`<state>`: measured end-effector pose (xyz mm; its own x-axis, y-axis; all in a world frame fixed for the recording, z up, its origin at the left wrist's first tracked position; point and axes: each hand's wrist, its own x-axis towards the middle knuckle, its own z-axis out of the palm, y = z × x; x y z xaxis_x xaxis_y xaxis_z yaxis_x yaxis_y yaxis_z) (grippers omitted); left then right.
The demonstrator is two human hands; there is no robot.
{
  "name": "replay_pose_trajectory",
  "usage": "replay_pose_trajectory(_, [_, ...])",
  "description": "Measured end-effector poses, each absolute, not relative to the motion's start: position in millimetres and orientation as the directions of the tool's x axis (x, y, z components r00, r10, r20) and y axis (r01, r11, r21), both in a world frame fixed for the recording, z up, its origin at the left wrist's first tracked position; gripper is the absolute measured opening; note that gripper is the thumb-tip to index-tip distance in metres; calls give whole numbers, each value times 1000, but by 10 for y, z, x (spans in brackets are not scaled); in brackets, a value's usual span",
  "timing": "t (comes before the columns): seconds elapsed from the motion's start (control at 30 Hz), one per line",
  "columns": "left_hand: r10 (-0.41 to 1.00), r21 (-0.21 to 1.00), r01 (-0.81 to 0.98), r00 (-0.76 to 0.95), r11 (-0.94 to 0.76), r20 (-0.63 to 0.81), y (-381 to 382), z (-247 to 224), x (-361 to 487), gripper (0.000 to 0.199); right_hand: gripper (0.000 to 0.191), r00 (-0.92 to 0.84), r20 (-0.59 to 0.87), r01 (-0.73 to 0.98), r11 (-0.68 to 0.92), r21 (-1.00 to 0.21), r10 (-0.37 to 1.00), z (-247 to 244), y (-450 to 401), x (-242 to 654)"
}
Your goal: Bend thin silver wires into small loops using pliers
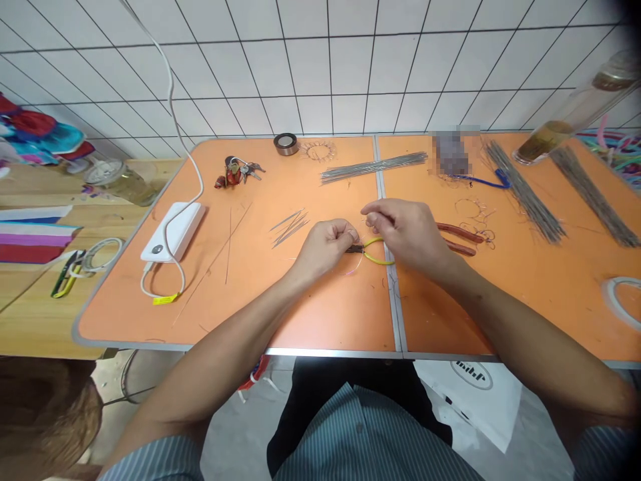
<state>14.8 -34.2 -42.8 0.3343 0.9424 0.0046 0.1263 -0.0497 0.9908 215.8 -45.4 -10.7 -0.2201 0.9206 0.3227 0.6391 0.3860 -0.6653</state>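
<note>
My left hand (pixel 328 244) is closed in a pinch over the orange table; a fine strand shows by its fingertips, seemingly a thin wire. Just to its right, my right hand (pixel 408 230) is raised with thumb and forefinger pinched together; whatever lies between them is too small to make out. Small yellow-handled pliers (pixel 376 252) lie below and between the hands, their dark jaws by my left fingertips. Red-handled pliers (pixel 459 234) lie partly hidden behind my right hand. Several short wires (pixel 290 227) lie left of my left hand.
Bundles of straight wire (pixel 373 167) lie at the back and a darker bundle (pixel 525 194) at the right. Keys (pixel 245 168), a tape roll (pixel 286 144) and a white power bank (pixel 173 232) with a cable are on the left half. A glass bottle (pixel 545 140) leans at the far right.
</note>
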Motion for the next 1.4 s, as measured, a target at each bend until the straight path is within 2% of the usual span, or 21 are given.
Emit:
replay_pose_trajectory(0.07, [949,990,133,316,-52,7,-329,-445,142,22,16,-113,148,413,182,-892,982,-85,-446,2183])
replay_pose_trajectory(0.13, [953,987,151,303,-56,8,-316,-471,137,22,21,-125,-32,178,-10,-984,992,-97,-436,2202])
replay_pose_trajectory(0.23, [954,983,166,298,-71,19,-310,-493,138,23,42,-214,-173,-54,-188,-981,961,-169,-412,2206])
replay_pose_trajectory(0.33, [952,987,144,306,-68,21,-328,-474,153,26,51,-250,-220,-160,-265,-951,943,-240,-384,2193])
replay_pose_trajectory(0.47, [943,994,101,333,-48,11,-359,-434,179,24,51,-239,-215,-174,-259,-950,947,-251,-373,2184])
replay_pose_trajectory(0.67, [945,997,72,327,-10,-14,-364,-445,193,20,42,-206,-93,-20,-100,-995,974,-225,-388,2210])
replay_pose_trajectory(0.87, [927,993,-79,372,87,-51,-373,-384,200,18,46,-314,-96,-157,-151,-976,945,-301,-341,2256])
replay_pose_trajectory(1.03, [913,979,-116,393,170,-112,-378,-323,187,19,46,-368,-98,-179,-174,-968,925,-309,-323,2256])
replay_pose_trajectory(1.4, [905,959,-166,399,228,-146,-380,-315,187,32,49,-334,-89,-239,-176,-955,938,-317,-324,2173])
